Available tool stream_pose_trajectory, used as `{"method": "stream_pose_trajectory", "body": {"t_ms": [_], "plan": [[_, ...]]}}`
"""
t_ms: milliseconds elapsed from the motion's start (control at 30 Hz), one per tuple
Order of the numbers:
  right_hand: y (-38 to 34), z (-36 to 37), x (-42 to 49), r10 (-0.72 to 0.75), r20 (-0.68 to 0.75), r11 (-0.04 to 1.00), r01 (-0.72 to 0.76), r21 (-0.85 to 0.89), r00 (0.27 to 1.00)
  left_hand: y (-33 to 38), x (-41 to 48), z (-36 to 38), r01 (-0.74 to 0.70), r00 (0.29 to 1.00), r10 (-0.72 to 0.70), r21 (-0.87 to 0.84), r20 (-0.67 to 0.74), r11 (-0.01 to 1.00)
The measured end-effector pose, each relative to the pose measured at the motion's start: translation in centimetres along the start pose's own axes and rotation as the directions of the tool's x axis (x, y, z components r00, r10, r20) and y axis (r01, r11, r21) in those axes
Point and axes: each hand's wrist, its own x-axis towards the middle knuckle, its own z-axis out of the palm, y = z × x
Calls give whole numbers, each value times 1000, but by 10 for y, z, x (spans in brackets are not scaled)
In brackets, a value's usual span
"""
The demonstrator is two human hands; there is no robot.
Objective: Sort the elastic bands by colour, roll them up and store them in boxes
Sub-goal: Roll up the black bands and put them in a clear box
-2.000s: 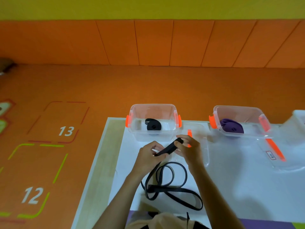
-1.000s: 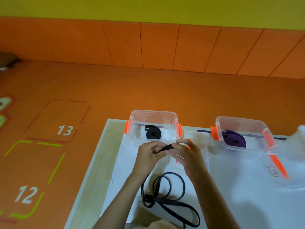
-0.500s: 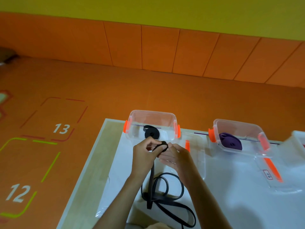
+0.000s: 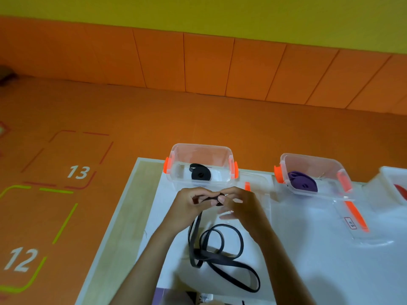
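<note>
Trailing from both hands, the black band [image 4: 226,261] lies in loose loops on the table [image 4: 319,271], its top end coiled small and pinched between the left hand [image 4: 187,205] and right hand [image 4: 242,205]. Just behind them the left box [image 4: 199,147] holds 1 black roll [image 4: 200,175], and the right box [image 4: 312,159] holds 1 purple roll [image 4: 305,183]

- The left grip [image 4: 189,205] and right grip [image 4: 240,205] have closed in until their fingertips meet. Two seconds ago they stood apart with a flat end of the black band [image 4: 220,249] stretched between them.
- That end is now wound into a small roll [image 4: 218,199], pinched by both.
- The strip below the left grip now drops steeply to the loops on the counter [image 4: 308,260].
- Something red in the box [image 4: 387,177] at the right edge has come into view.
</note>
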Motion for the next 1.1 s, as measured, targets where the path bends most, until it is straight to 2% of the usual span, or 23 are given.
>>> {"method": "stream_pose_trajectory", "body": {"t_ms": [133, 200, 367, 533, 667, 733, 800, 867, 967, 1100], "plan": [[-1, 4, -2, -42, -73, 982, 54, 182, 996, 7, -1, 11, 1, 977, -30, -138, -209, 990], [-3, 5, -7, -38, -85, 970, 57, 235, 996, 11, 0, 13, -24, 965, -18, -159, -260, 987], [-15, -4, -15, -10, -44, 999, 11, 32, 999, 19, 4, 2, -28, 989, 33, 35, -146, 999], [-22, -7, -17, -69, -120, 984, 87, 152, 990, 28, 2, 10, -54, 988, 54, 4, -148, 999], [-14, 7, -16, -42, -155, 956, 84, 281, 987, 35, 3, 9, -105, 982, 106, 17, -155, 994], [-15, 13, -15, -40, -107, 966, 66, 251, 993, 37, 4, 6, -110, 986, 121, 98, -118, 989], [-21, 16, -14, -56, -48, 988, 63, 144, 997, 39, 4, 4, -119, 986, 136, 162, -97, 980], [-28, 15, -11, -57, -28, 991, 60, 121, 998, 41, 4, 4, -117, 979, 136, 125, -154, 985], [-36, 12, -7, -49, -68, 975, 63, 213, 996, 41, 5, 7, -122, 958, 123, 18, -260, 992], [-33, 13, -4, -54, -81, 946, 77, 315, 995, 43, 8, 10, -126, 968, 105, -78, -229, 989]]}}
